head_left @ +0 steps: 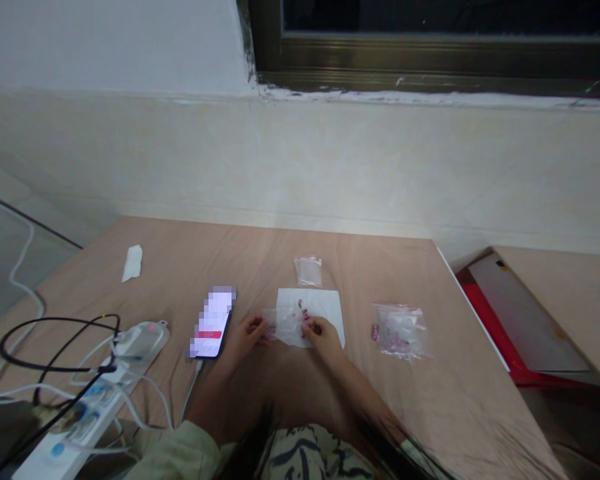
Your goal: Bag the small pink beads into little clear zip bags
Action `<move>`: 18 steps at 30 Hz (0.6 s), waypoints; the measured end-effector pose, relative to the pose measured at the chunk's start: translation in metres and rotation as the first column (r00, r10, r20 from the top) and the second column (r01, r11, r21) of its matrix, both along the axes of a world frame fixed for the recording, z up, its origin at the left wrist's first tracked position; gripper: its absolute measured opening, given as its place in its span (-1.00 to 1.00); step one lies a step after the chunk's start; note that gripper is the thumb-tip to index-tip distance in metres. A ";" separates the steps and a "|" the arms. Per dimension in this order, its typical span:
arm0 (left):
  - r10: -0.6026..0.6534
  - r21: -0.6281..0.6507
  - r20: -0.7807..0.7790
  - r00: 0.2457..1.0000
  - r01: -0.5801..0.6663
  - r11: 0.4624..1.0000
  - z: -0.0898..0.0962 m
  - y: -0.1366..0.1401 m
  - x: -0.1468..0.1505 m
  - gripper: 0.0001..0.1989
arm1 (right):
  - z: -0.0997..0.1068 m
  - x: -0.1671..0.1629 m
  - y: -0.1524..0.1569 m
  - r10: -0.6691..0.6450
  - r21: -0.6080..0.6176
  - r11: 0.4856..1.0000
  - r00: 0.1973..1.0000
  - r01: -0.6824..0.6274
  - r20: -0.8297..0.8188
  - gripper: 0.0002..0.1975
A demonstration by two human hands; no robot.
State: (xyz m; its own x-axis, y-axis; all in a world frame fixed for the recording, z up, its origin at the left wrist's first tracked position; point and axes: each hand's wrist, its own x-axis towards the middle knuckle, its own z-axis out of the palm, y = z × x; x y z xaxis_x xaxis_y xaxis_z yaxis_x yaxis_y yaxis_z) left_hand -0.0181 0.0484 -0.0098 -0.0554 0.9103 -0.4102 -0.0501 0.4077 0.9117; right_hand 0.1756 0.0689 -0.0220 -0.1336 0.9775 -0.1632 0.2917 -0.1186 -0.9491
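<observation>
A clear plastic bag (pixel 286 323) is pinched at its left side by the closed fingers of my left hand (pixel 249 335). Pinkish-red bits show through the plastic beside those fingertips. My right hand (pixel 324 333) is closed in a pinch at the bag's right side, on a small dark-red piece (pixel 303 311) that looks beaded; its exact kind is too small to tell. Under the bag and my right fingers lies a sheet of white paper (pixel 333 305). Just beyond the paper is a small stack of clear zip bags (pixel 309 271).
To the right lies a clear bag (pixel 399 331) holding pinkish-red pieces. A lit phone (pixel 214 323) with a cable is left of my left hand. A power strip (pixel 100 393) with tangled cords fills the near left. A white scrap (pixel 133 263) lies farther back, before the wall.
</observation>
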 end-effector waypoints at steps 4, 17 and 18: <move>0.059 0.006 0.061 0.996 -0.060 0.998 0.006 -0.003 0.000 -0.63 | 0.000 0.002 0.002 0.034 -0.054 0.998 0.999 -0.035 -0.019 -0.77; 0.002 0.102 -0.022 1.000 0.000 0.995 0.027 0.011 0.007 -0.67 | -0.008 0.004 0.005 -0.018 -0.082 0.997 0.998 0.013 -0.066 -0.77; 0.000 0.109 -0.026 1.000 0.003 0.994 0.031 0.011 0.009 -0.67 | -0.008 0.004 0.005 -0.022 -0.082 0.997 0.997 0.016 -0.072 -0.77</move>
